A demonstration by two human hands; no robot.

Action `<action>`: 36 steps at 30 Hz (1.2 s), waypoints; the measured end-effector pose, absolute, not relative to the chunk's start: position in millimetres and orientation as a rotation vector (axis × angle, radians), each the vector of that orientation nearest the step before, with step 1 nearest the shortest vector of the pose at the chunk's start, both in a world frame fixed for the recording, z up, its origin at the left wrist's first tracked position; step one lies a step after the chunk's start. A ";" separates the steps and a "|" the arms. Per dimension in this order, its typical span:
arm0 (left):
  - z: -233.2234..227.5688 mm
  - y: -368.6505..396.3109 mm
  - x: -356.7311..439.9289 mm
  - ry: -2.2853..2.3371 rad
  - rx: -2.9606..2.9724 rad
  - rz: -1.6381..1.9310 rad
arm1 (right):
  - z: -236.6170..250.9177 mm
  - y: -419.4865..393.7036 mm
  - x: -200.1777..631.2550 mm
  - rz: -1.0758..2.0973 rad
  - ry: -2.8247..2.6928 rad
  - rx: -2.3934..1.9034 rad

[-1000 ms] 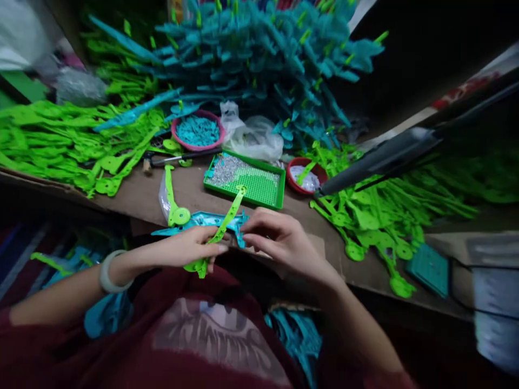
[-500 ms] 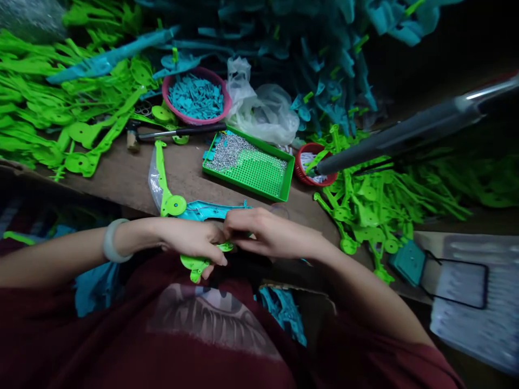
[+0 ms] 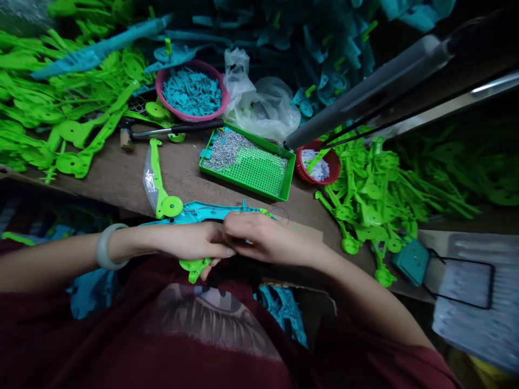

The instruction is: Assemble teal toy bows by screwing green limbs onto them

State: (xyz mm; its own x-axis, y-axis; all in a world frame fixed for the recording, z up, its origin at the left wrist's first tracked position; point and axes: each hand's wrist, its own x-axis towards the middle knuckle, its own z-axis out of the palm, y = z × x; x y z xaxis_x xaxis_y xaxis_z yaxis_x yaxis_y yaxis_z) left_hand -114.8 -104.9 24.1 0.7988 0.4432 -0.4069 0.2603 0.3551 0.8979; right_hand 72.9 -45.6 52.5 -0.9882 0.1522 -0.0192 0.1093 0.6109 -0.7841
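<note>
Head view: the left hand [image 3: 198, 241] is clamped on a bright lime-green plastic piece with rounded, notched edges [image 3: 194, 267], whose end pokes out below the fingers, close to the front of a dark red printed shirt [image 3: 214, 335]. The right hand [image 3: 259, 236] meets it, fingers curled in against the left thumb and knuckles; whether those fingers grip anything is hidden, so I cannot tell. A pale, smooth bangle [image 3: 106, 247] circles the left wrist.

Just beyond both hands, partly covered by them, lies a long turquoise plastic shell [image 3: 206, 209]. At its left end sits a lime-green plastic arm with a round disc [image 3: 171, 206], and a clear curved plastic blade [image 3: 150, 181] runs along that arm.

Farther out on the brown tabletop [image 3: 184, 172] stands a green rectangular perforated tray [image 3: 265, 181] with small silvery parts heaped toward its left side. A hammer with a black handle [image 3: 162, 131] lies behind and left of it, near a pink round basin of turquoise pieces [image 3: 225, 97]. Right of the tray is a red round basket holding white pieces [image 3: 304, 175].
</note>
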 end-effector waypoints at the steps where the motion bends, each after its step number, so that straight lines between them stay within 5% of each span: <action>1: 24.8 -105.4 -114.3 0.680 1.240 0.131 | 51.7 -46.9 73.1 1.320 -2.776 -0.209; 6: 18.2 -112.8 -108.0 0.750 1.219 0.233 | 54.9 -51.0 76.6 1.106 -2.857 -0.236; 11: 1.5 -126.2 -98.0 0.917 1.050 0.353 | 60.8 -40.0 100.7 0.724 -2.966 -0.703; 20: 19.5 -99.6 -116.3 1.622 2.081 0.669 | 65.6 -49.1 130.5 1.015 -2.539 -0.902; 28: 56.6 -93.3 -104.1 1.080 1.537 0.553 | 57.2 -44.0 114.7 0.096 -2.399 -0.690; 36: 58.5 -102.3 -103.2 0.987 1.480 0.549 | 71.4 -44.4 116.7 0.533 -2.479 -0.587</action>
State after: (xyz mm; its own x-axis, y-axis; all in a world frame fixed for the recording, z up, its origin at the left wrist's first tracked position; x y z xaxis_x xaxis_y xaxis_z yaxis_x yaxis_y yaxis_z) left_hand -103.2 -102.3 58.5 0.5263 0.8250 -0.2060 0.2598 0.0748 0.9628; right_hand 116.7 -44.4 71.4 -0.7640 0.5042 0.4026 0.2943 0.8276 -0.4780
